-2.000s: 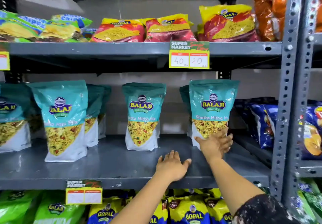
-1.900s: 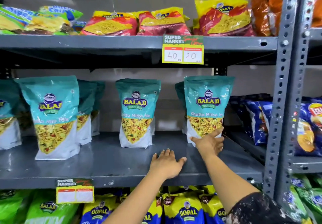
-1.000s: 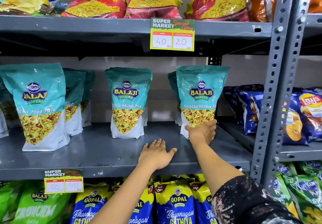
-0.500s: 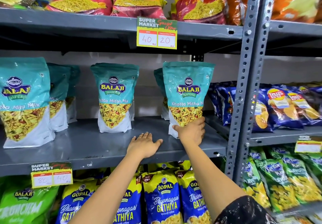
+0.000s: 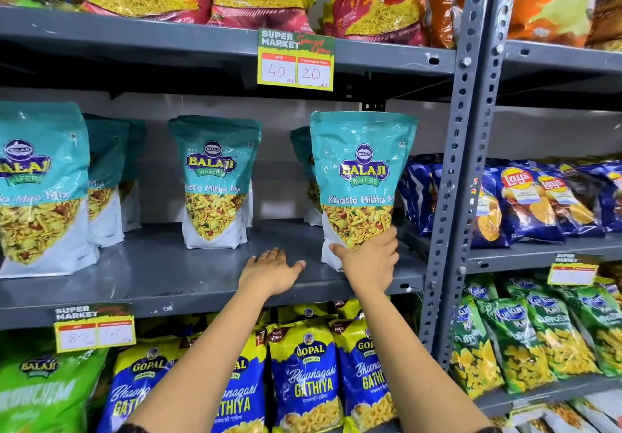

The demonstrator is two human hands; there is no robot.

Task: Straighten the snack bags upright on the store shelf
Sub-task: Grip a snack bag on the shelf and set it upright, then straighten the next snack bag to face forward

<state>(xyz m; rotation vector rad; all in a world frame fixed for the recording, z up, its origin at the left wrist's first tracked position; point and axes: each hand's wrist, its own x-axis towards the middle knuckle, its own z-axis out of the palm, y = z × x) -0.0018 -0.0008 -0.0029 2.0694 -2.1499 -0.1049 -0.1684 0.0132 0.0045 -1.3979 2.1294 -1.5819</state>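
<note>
From the head camera, a person's right hand (image 5: 368,259) is closing its grip around the bottom of a teal and white plastic Balaji snack bag (image 5: 361,177), which is standing upright at the right end of the grey metal middle shelf (image 5: 161,271). The left hand (image 5: 271,271) is lying flat and open on the shelf just beside it, holding nothing.

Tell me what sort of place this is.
Most likely a supermarket snack aisle: grey slotted-steel shelving, rows of packaged snacks such as the teal Balaji Khatta Mitha Mix pouches, and a yellow "Super Market" price tag.
</note>
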